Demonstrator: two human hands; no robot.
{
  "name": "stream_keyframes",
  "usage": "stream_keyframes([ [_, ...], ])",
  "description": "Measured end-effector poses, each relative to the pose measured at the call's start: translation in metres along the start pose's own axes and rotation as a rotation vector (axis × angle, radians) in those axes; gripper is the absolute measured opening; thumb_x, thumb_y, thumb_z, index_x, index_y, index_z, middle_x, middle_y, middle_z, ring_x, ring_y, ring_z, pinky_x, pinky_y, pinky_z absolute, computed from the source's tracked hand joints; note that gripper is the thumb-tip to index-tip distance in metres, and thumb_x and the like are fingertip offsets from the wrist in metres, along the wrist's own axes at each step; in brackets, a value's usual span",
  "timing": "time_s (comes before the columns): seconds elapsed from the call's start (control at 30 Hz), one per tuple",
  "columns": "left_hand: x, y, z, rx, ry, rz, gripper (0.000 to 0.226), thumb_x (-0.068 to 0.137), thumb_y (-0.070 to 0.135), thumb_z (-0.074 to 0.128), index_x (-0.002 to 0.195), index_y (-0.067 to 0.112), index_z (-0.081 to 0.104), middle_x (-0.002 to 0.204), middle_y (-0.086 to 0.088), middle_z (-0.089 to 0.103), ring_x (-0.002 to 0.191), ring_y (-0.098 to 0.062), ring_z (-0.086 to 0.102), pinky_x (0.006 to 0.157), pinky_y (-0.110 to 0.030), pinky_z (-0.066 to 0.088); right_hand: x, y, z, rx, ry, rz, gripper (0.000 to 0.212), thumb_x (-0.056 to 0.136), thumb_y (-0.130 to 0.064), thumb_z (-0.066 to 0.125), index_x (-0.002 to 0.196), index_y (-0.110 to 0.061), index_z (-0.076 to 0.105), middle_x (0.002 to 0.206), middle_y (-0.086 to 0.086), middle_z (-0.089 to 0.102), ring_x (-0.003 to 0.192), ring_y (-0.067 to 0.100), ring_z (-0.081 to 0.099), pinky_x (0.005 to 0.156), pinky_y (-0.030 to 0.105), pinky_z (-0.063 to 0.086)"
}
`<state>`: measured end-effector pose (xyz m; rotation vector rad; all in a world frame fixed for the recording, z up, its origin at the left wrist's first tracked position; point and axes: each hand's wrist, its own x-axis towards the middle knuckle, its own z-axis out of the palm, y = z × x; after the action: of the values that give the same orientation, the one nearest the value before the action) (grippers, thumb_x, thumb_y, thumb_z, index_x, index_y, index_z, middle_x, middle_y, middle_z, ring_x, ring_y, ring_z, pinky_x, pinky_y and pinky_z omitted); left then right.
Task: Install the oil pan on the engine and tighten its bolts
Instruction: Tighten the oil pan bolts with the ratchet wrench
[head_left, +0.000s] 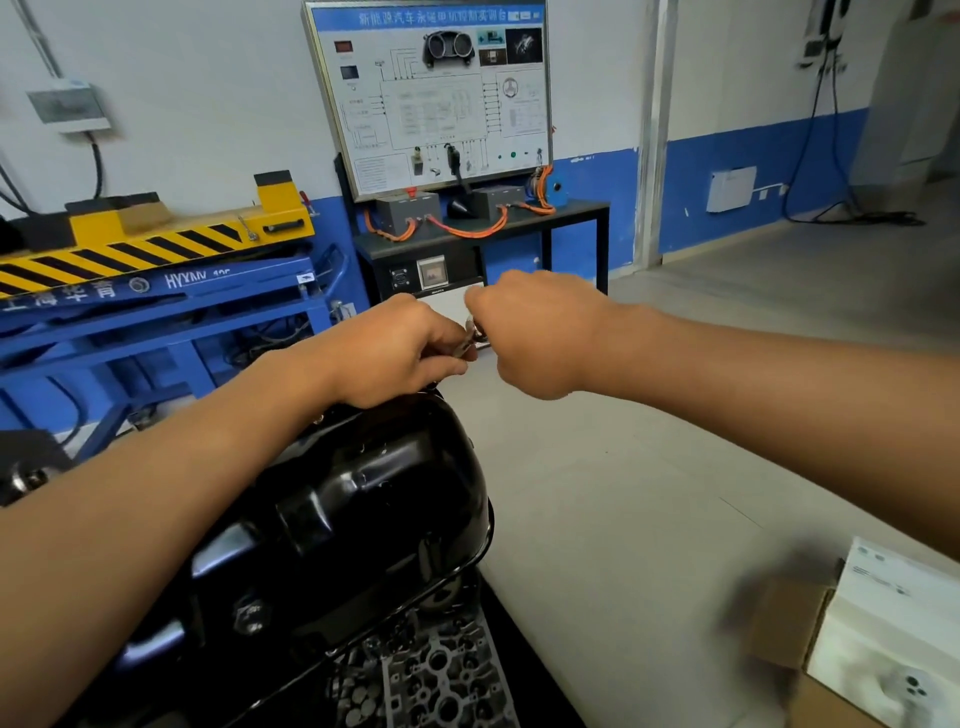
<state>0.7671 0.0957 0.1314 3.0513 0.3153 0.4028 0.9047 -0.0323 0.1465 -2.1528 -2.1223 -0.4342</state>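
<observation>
A glossy black oil pan (363, 499), of smooth pressed metal with rounded shoulders and a flanged rim, is seen seated on the engine (441, 686), whose dull grey cast face is pitted with round holes and ribs; the pan lies in the lower middle of the view, under the left forearm. Just above the pan's far end the left hand (400, 348) is held with fingers curled, a small metal piece (470, 336), bright and shiny, being pinched at their tips; the right hand (535, 332) is drawn up close against that piece, its fingers folded under and hidden by its back, so whether they grip it cannot be told. Behind, a blue steel lift (156, 291) with yellow-and-black striping, a framed wiring board (431, 93) and a matt grey floor (675, 415) are visible; a cardboard box (789, 623) is blurred at lower right.
</observation>
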Motion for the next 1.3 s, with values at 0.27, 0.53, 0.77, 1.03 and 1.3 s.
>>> stream_keyframes([
  [0.27,-0.011,-0.007,-0.011,-0.333,0.146,-0.171,0.021,0.085,0.011,0.076,0.105,0.015,0.076,0.093,0.004,0.077,0.089,-0.006,0.072,0.089,-0.025,0.057,-0.018,-0.024,0.011,1.397,-0.389,0.378,0.008,0.1,-0.012,0.052,0.102,-0.005,0.05,0.078,0.018,0.066,0.061,0.032,0.069,0.058,0.043,0.061],
  [0.53,-0.008,0.001,-0.005,-0.409,-0.009,-0.08,0.021,0.082,0.006,0.077,0.096,0.022,0.078,0.086,0.013,0.077,0.082,-0.002,0.072,0.075,-0.014,0.053,-0.014,-0.026,0.01,1.559,-0.401,0.406,0.015,0.101,-0.013,0.051,0.114,-0.004,0.051,0.077,0.013,0.064,0.062,0.029,0.07,0.06,0.042,0.061],
  [0.77,-0.003,0.006,-0.002,-0.099,0.002,-0.006,0.009,0.085,0.019,0.076,0.091,0.013,0.08,0.079,0.009,0.075,0.071,-0.007,0.069,0.068,-0.028,0.054,-0.014,0.0,0.006,-0.157,0.031,-0.1,0.021,0.092,-0.011,0.052,0.11,-0.021,0.055,0.091,0.003,0.056,0.088,0.024,0.053,0.091,0.041,0.045],
  [1.03,-0.001,0.004,-0.002,-0.069,0.015,0.031,0.011,0.088,0.018,0.074,0.098,0.016,0.077,0.085,0.018,0.073,0.078,0.003,0.068,0.074,-0.015,0.051,-0.013,-0.002,0.006,0.382,-0.004,0.071,0.021,0.091,-0.023,0.065,0.082,-0.008,0.054,0.071,0.003,0.058,0.063,0.026,0.062,0.049,0.03,0.047],
  [1.3,-0.003,0.01,-0.004,-0.037,0.034,0.045,0.024,0.087,0.01,0.072,0.072,0.03,0.071,0.056,0.009,0.06,0.052,-0.008,0.052,0.054,-0.019,0.037,-0.011,-0.008,0.007,1.222,-0.322,0.335,0.027,0.095,-0.033,0.063,0.096,-0.006,0.061,0.079,0.009,0.076,0.065,0.016,0.071,0.06,0.027,0.06],
])
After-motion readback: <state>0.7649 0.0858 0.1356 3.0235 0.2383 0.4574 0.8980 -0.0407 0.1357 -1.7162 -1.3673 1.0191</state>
